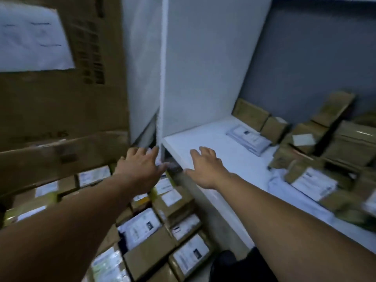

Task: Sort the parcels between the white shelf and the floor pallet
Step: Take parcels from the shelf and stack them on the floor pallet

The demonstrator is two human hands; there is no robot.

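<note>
Left hand (140, 169), right hand (205, 171): fingers (207, 152) spread, holding nothing, near white shelf (223, 139) corner. Parcel labels (142, 224) blurred, unreadable.

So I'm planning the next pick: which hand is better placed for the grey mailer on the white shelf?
Probably the right hand: open above the white shelf, nearer the grey mailer; the left hand is over the floor parcels.

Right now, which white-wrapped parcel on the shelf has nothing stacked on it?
The flat labelled mailer, lying uncovered; the crumpled white bag nearer the front lies partly under a brown box.
</note>
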